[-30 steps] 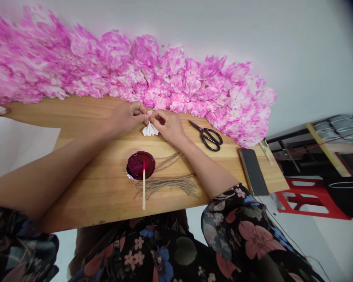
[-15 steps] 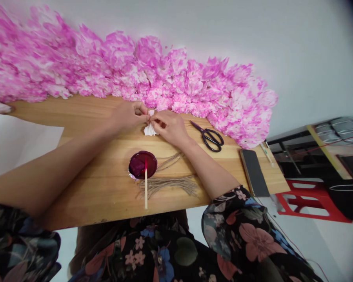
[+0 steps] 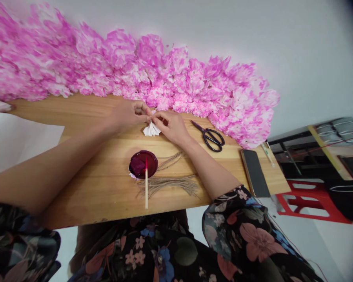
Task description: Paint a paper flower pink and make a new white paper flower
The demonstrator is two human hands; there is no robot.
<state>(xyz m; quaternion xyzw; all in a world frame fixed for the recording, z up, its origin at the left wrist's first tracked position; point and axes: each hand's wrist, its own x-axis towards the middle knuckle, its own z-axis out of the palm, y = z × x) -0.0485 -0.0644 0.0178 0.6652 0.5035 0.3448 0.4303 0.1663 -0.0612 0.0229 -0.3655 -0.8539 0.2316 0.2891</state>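
Observation:
Between my two hands is a small piece of pleated white paper (image 3: pixel 151 130), pinched at its middle so its lower end fans out. My left hand (image 3: pixel 137 112) grips it from the left with thumb and forefinger. From the right, my right hand (image 3: pixel 171 124) pinches it at the same spot; whether a string is there too is too small to make out. Nearer me stands a round dish of dark red-purple liquid (image 3: pixel 150 157) with a dark wad in it. A wooden stick (image 3: pixel 146 192) with a red-stained tip rests across its rim.
Pink-and-white paper flowers (image 3: pixel 176 78) are heaped along the wall. Black-handled scissors (image 3: pixel 212 139) and a phone (image 3: pixel 254 172) lie to the right. Lengths of brown twine (image 3: pixel 170 185) lie beside the dish. White paper sheets (image 3: pixel 20 141) lie at left; a red stool (image 3: pixel 312 203) stands beyond the table.
My right hand's fingers have shifted slightly up at the pinched middle. The paper's lower fan now shows wider and more plainly. Everything else is in place.

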